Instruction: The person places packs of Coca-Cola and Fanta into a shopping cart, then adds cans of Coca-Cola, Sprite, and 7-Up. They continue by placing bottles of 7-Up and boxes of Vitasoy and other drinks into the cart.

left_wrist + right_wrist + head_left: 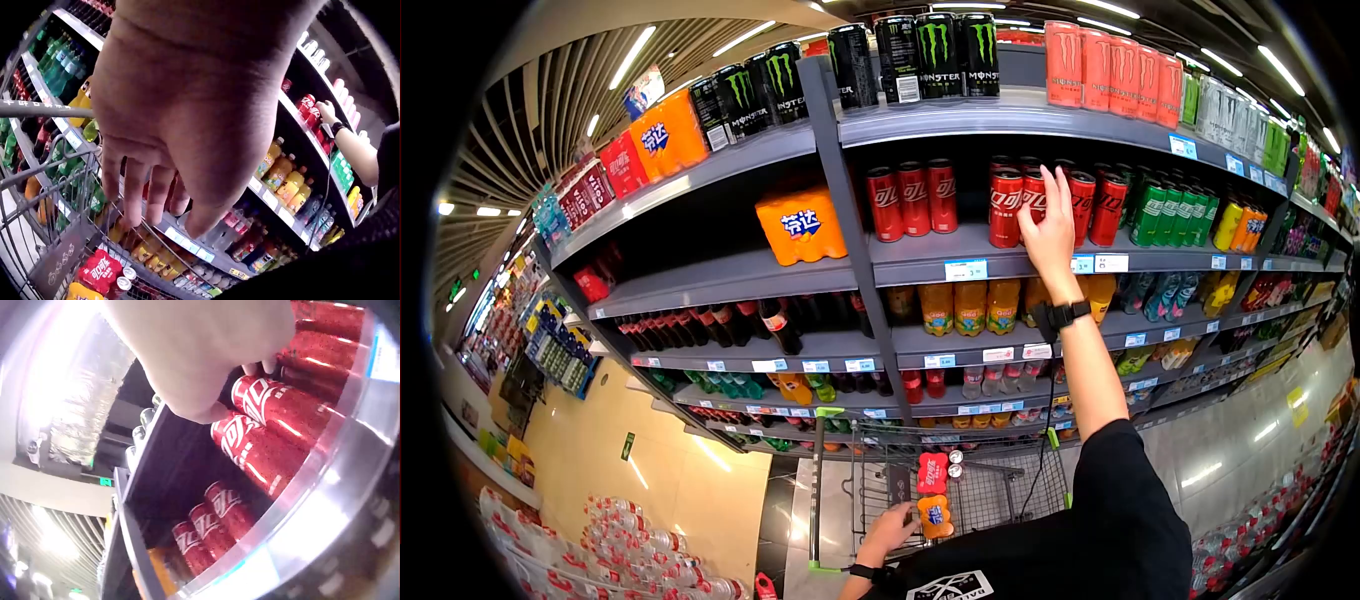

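Supermarket drinks aisle. In the upper middle of the head view, the right hand is raised to a shelf of cola cans. Its fingers are fairly straight, tips touching the top of one red can in the front row, not wrapped round it. The left hand, bottom centre, is at the shopping cart; its grip cannot be told. The can is probably full, weighty, rigid and slippery, so clasping its side wall mid-height looks safest.
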Motion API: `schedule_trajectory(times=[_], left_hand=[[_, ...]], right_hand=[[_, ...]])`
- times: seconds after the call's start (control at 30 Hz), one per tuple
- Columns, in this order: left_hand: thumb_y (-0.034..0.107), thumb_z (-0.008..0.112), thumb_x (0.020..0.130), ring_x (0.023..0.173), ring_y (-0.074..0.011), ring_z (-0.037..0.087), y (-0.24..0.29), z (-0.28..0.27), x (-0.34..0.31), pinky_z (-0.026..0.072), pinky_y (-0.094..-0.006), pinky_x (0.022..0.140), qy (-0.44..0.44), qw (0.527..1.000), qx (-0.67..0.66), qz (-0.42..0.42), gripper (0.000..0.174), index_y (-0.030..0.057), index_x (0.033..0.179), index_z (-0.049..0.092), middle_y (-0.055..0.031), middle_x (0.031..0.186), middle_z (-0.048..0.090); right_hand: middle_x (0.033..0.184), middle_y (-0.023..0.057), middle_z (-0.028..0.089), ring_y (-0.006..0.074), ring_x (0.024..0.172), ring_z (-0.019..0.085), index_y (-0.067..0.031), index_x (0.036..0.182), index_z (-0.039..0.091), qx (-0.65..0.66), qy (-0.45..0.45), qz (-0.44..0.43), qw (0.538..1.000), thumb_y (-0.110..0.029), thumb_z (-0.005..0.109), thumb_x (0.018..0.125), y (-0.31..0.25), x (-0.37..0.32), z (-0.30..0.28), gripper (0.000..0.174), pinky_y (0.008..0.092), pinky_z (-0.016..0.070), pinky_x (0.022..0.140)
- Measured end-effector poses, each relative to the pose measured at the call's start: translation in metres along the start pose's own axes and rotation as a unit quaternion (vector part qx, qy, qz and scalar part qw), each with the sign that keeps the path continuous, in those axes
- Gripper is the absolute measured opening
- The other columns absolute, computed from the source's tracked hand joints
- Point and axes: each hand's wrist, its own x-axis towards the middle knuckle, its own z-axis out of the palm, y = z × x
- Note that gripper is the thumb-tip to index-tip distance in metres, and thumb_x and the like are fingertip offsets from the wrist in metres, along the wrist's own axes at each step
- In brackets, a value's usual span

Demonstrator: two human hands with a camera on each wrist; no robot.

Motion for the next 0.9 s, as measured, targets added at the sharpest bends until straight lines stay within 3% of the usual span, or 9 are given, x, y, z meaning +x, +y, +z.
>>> schedule_trajectory(times=[0.1,0.17,0.33,0.43,0.5,0.6,0.63,0.73,0.9], left_hand=[[0.033,0.07,0.094,0.104,-0.0338,0.07,-0.002,0.0,-0.003,0.0559,-0.0417,0.088,0.021,0.999,-0.023,0.012,0.048,0.0051,0.132,0.061,-0.0182,0.116,0.072],[0.032,0.07,0.094,0.103,-0.0328,0.071,-0.004,-0.002,-0.004,0.056,-0.0416,0.088,0.026,0.999,-0.027,0.018,0.047,0.0051,0.132,0.061,-0.0173,0.116,0.072],[0.026,0.07,0.092,0.099,-0.0315,0.07,0.007,-0.008,-0.004,0.0563,-0.04,0.083,0.049,0.997,-0.052,0.03,0.04,0.0093,0.128,0.064,-0.0139,0.111,0.072],[0.023,0.074,0.093,0.095,-0.0276,0.072,0.016,-0.017,0.0,0.0568,-0.0381,0.083,0.069,0.993,-0.083,0.053,0.041,0.0048,0.128,0.063,-0.0158,0.112,0.073],[0.023,0.076,0.091,0.097,-0.0253,0.072,0.027,-0.025,0.003,0.0561,-0.0376,0.085,0.082,0.988,-0.117,0.057,0.044,0.005,0.129,0.063,-0.0139,0.113,0.072],[0.023,0.083,0.086,0.104,-0.0216,0.069,0.058,-0.049,0.009,0.0539,-0.0368,0.091,0.107,0.975,-0.176,0.088,0.057,0.005,0.135,0.06,-0.0106,0.119,0.07],[0.023,0.086,0.082,0.109,-0.0203,0.067,0.071,-0.057,0.01,0.0523,-0.0365,0.095,0.122,0.965,-0.199,0.116,0.066,0.0047,0.139,0.056,-0.0091,0.124,0.068],[0.022,0.094,0.074,0.118,-0.0194,0.061,0.093,-0.069,0.016,0.0525,-0.0362,0.096,0.138,0.915,-0.332,0.181,0.087,0.0003,0.143,0.046,-0.0125,0.132,0.06],[0.014,0.088,0.077,0.111,-0.0167,0.063,0.119,-0.085,0.007,0.0518,-0.0328,0.095,0.235,0.863,-0.419,0.154,0.062,0.002,0.125,0.052,-0.0102,0.121,0.064]], right_hand=[[0.153,0.0218,0.045,0.0424,0.135,0.051,-0.0115,0.143,0.053,-0.07,-0.033,0.001,0.997,-0.024,0.066,0.089,0.021,0.005,0.015,0.057,0.0443,0.0461,0.109],[0.147,0.0211,0.049,0.0452,0.122,0.059,-0.011,0.141,0.051,-0.02,-0.083,0.083,0.993,-0.025,0.068,0.088,0.014,0.003,0.009,0.057,0.0489,0.053,0.098],[0.137,0.0233,0.055,0.044,0.116,0.062,-0.0069,0.124,0.052,0.038,0.121,-0.014,0.992,-0.019,0.083,0.086,0.016,-0.017,0.009,0.05,0.0451,0.0537,0.094],[0.136,0.0188,0.056,0.0285,0.114,0.064,-0.0052,0.123,0.053,0.183,0.21,-0.046,0.959,-0.012,0.083,0.086,-0.025,-0.05,-0.016,0.049,0.0407,0.0531,0.094],[0.13,0.0148,0.059,0.0219,0.108,0.063,-0.0059,0.123,0.054,0.274,0.159,0.043,0.947,-0.01,0.083,0.084,-0.065,-0.092,-0.038,0.048,0.0376,0.0534,0.091],[0.112,0.0092,0.066,0.0171,0.099,0.064,-0.006,0.112,0.061,0.311,-0.146,0.127,0.93,-0.015,0.086,0.082,-0.12,-0.158,-0.076,0.04,0.0322,0.0535,0.087],[0.109,0.0074,0.067,0.0164,0.098,0.065,-0.0064,0.109,0.062,0.329,-0.263,0.185,0.888,-0.018,0.086,0.082,-0.14,-0.179,-0.085,0.038,0.0333,0.0539,0.087],[0.109,0.0064,0.067,0.0178,0.101,0.066,-0.0072,0.111,0.061,0.426,-0.373,0.182,0.804,-0.023,0.085,0.084,-0.165,-0.266,-0.076,0.039,0.0348,0.0541,0.088],[0.11,0.0122,0.066,0.0269,0.105,0.066,-0.0028,0.109,0.066,0.439,-0.51,0.078,0.736,-0.026,0.084,0.083,-0.186,-0.26,-0.076,0.039,0.0362,0.0525,0.093]])
